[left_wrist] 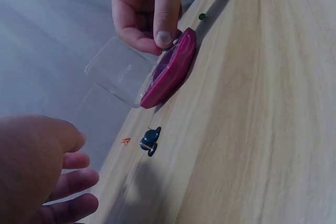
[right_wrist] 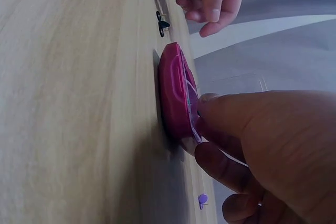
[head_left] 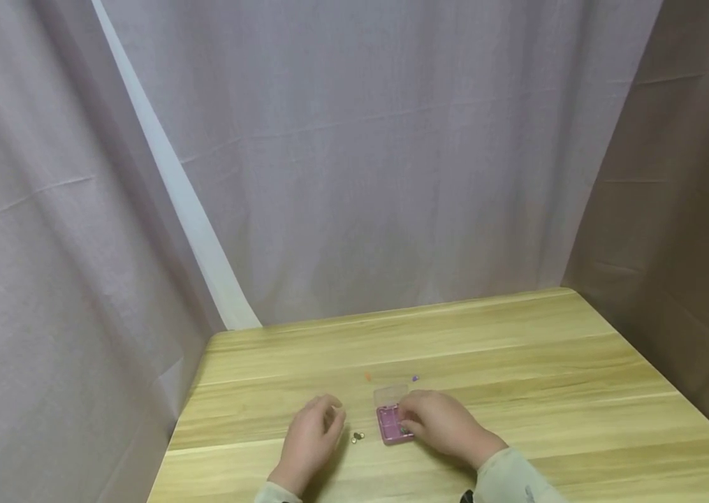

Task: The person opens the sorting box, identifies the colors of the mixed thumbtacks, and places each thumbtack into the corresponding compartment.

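A small pink compartment box (head_left: 394, 425) lies on the table with its clear lid (left_wrist: 119, 72) raised. My right hand (head_left: 445, 425) reaches into it from the right, thumb and fingertips down at the compartments. They pinch a small dark thumbtack, mostly hidden by the fingers. To the left of the box my left hand (head_left: 310, 436) hovers over the table with loosely bent fingers and nothing in them. Between that hand and the box sits a cluster of dark thumbtacks (left_wrist: 150, 140) with gold-coloured undersides.
Behind the box lie a purple thumbtack (head_left: 415, 378) and small orange pieces (head_left: 367, 376). A green thumbtack (left_wrist: 202, 17) rests near the box on the right hand's side. Grey curtains (head_left: 392, 175) surround the wooden table (head_left: 505, 335) at the back and sides.
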`<action>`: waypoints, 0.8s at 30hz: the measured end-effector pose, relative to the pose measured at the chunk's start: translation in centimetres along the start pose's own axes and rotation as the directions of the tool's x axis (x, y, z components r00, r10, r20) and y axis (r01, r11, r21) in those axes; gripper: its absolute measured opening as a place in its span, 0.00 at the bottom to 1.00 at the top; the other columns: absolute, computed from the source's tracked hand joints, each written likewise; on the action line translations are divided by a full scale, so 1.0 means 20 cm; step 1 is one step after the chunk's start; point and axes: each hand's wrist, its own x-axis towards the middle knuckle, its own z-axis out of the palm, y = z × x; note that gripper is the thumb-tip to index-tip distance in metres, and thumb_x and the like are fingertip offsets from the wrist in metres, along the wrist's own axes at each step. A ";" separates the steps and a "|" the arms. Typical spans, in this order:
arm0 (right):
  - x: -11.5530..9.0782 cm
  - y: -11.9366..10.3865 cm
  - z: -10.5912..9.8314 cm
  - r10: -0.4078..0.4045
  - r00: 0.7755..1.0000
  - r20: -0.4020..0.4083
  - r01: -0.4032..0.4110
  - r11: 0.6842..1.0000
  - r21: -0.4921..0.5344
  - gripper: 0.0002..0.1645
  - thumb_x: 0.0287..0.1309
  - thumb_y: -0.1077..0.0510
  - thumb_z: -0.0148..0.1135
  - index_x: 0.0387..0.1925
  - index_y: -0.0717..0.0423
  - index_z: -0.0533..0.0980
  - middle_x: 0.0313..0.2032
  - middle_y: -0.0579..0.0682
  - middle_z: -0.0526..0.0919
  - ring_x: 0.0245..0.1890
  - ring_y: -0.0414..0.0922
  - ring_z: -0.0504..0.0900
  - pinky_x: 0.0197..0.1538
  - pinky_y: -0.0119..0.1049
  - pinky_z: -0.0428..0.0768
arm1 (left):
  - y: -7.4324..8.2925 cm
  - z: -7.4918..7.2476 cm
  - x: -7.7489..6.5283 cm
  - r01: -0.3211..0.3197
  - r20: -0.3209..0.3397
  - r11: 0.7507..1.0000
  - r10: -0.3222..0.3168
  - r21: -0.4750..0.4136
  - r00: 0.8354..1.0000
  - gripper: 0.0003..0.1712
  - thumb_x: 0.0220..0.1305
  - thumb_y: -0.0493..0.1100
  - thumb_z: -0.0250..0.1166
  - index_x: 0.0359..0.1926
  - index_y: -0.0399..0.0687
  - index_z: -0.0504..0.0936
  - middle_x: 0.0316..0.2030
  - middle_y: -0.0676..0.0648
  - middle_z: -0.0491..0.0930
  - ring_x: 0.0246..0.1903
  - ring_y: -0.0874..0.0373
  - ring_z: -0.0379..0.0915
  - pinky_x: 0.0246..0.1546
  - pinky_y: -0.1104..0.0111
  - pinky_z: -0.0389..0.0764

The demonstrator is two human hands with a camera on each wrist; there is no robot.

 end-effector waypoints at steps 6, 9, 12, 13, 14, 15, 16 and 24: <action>0.00 0.01 0.01 -0.002 1.000 -0.002 0.002 1.000 -0.001 0.03 0.56 0.48 0.68 0.32 0.36 0.80 0.31 0.29 0.82 0.33 0.31 0.77 0.41 0.43 0.83 | 0.02 0.00 0.00 -0.013 0.021 1.000 0.014 -0.023 1.000 0.11 0.66 0.52 0.62 0.45 0.54 0.81 0.31 0.59 0.79 0.28 0.67 0.71 0.31 0.66 0.80; -0.01 0.01 0.02 -0.012 1.000 -0.006 0.012 1.000 -0.009 0.04 0.55 0.48 0.69 0.32 0.35 0.80 0.31 0.28 0.82 0.32 0.31 0.76 0.39 0.41 0.83 | 0.02 0.01 -0.01 -0.010 0.036 1.000 0.011 -0.028 0.999 0.12 0.67 0.52 0.62 0.45 0.54 0.82 0.30 0.60 0.79 0.28 0.68 0.71 0.30 0.67 0.80; -0.01 0.01 0.02 -0.023 1.000 -0.012 0.022 1.000 -0.013 0.04 0.55 0.48 0.69 0.32 0.36 0.80 0.30 0.29 0.81 0.31 0.31 0.75 0.37 0.40 0.82 | 0.02 0.01 -0.01 0.001 0.050 1.000 0.001 -0.027 0.999 0.12 0.67 0.52 0.61 0.46 0.54 0.82 0.30 0.60 0.79 0.27 0.69 0.71 0.29 0.68 0.80; -0.01 0.01 0.02 -0.023 1.000 -0.012 0.023 1.000 -0.013 0.04 0.55 0.48 0.69 0.32 0.36 0.80 0.31 0.29 0.82 0.32 0.31 0.76 0.38 0.40 0.83 | 0.03 0.01 -0.02 0.004 0.051 1.000 -0.003 -0.025 0.999 0.12 0.67 0.52 0.61 0.46 0.54 0.82 0.30 0.60 0.79 0.27 0.69 0.71 0.29 0.68 0.80; -0.02 0.02 0.02 -0.018 1.000 -0.010 0.018 1.000 -0.012 0.04 0.55 0.47 0.69 0.33 0.36 0.81 0.32 0.30 0.82 0.32 0.31 0.76 0.38 0.40 0.83 | 0.03 0.01 -0.02 0.004 0.049 1.000 -0.003 -0.024 0.999 0.12 0.67 0.52 0.61 0.46 0.54 0.82 0.30 0.60 0.80 0.27 0.69 0.71 0.29 0.68 0.80; -0.02 0.02 0.01 -0.011 1.000 -0.008 0.011 1.000 -0.009 0.05 0.55 0.47 0.69 0.34 0.37 0.81 0.33 0.30 0.83 0.33 0.31 0.76 0.38 0.41 0.83 | 0.03 0.01 -0.02 0.005 0.047 1.000 -0.004 -0.022 0.999 0.12 0.67 0.52 0.62 0.46 0.54 0.82 0.30 0.59 0.80 0.27 0.69 0.71 0.29 0.68 0.80; -0.03 0.03 0.01 0.002 1.000 -0.002 -0.002 1.000 -0.005 0.05 0.56 0.46 0.68 0.35 0.37 0.82 0.33 0.30 0.83 0.33 0.31 0.77 0.39 0.41 0.83 | 0.03 0.01 -0.02 0.005 0.044 1.000 -0.004 -0.021 0.999 0.12 0.66 0.52 0.62 0.46 0.54 0.82 0.30 0.59 0.80 0.27 0.69 0.70 0.29 0.68 0.79; -0.09 0.15 -0.10 0.144 0.990 -0.006 -0.144 0.990 0.004 0.05 0.56 0.48 0.68 0.36 0.37 0.82 0.33 0.31 0.81 0.33 0.32 0.76 0.40 0.42 0.82 | 0.03 0.00 -0.01 0.022 0.029 1.000 -0.022 -0.004 0.999 0.11 0.66 0.52 0.62 0.45 0.56 0.82 0.29 0.60 0.79 0.26 0.69 0.70 0.29 0.68 0.79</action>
